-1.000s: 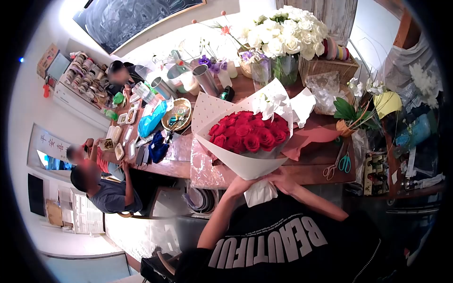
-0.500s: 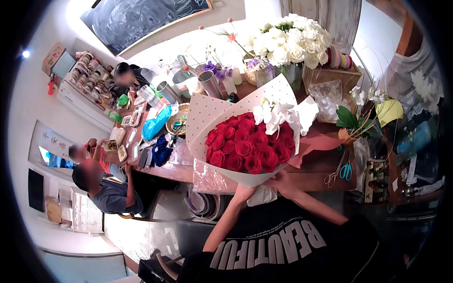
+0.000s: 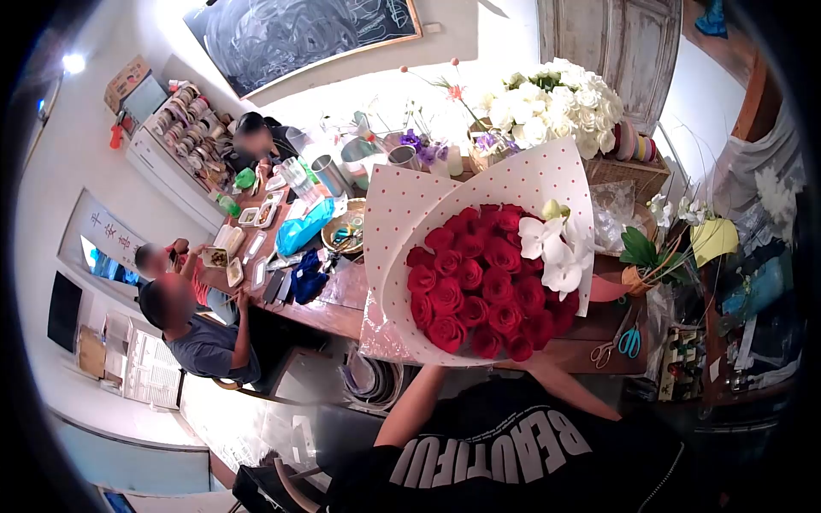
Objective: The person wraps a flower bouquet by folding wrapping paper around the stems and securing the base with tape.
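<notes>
The red-rose bouquet (image 3: 487, 286) overhangs the near edge of the wooden table (image 3: 575, 355). At that edge, the left hand (image 3: 435, 374) and right hand (image 3: 538, 363) reach beneath it, fingers hidden; their opening and grip cannot be told. Teal-handled scissors (image 3: 629, 343) lie near the table's right end.

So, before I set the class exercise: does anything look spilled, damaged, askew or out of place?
Nothing looks spilled or damaged. The white orchid blooms crowd the right side of the deep-red roses, which looks lopsided, though perhaps by design. Open pale food trays share the brown wooden table, which seems odd beside flower work.
</notes>
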Demonstrator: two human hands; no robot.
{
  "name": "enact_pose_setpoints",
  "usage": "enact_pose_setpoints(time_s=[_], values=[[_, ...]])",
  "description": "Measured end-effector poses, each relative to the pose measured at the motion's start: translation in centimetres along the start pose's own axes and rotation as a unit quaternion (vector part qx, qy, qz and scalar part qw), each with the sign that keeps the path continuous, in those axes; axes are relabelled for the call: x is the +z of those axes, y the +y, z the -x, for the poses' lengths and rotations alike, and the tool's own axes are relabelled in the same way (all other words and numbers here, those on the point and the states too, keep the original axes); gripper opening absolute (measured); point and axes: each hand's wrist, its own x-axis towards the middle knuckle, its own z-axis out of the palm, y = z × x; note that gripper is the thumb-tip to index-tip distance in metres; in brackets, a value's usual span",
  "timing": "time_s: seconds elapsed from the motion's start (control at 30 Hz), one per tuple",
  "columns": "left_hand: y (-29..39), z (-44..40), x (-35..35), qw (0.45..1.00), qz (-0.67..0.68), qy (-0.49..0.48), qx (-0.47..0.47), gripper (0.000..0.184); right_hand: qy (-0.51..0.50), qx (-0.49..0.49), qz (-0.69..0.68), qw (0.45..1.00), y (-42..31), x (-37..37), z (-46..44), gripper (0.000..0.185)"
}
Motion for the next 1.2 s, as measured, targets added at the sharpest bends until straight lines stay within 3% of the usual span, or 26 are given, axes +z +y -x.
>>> enact_pose_setpoints(time_s=[0.17, 0.63, 0.97, 1.2], values=[[2.7, -2.4, -0.4, 1.0, -0.015, 0.009, 0.002, 0.058, 0.045, 0.006, -0.031, 0.999, -3.7, -2.3, -2.5, 0.056], [4.5, -6.9, 1.9, 0.998, -0.047, 0.019, 0.04, 0.061, 0.061, -0.008, 0.02, 0.998, -1.9, -1.9, -4.8, 0.052], [4.5, -5.5, 0.1, 0.999, 0.034, 0.009, -0.001, 0.063, 0.046, -0.031, 0.117, 0.992, -0.8, -4.9, -5.1, 0.05], [5.6, -6.9, -0.5, 0.994, 0.097, -0.05, -0.016, 0.064, 0.037, -0.077, 0.192, 0.978, 1.0, -5.0, -3.7, 0.049]])
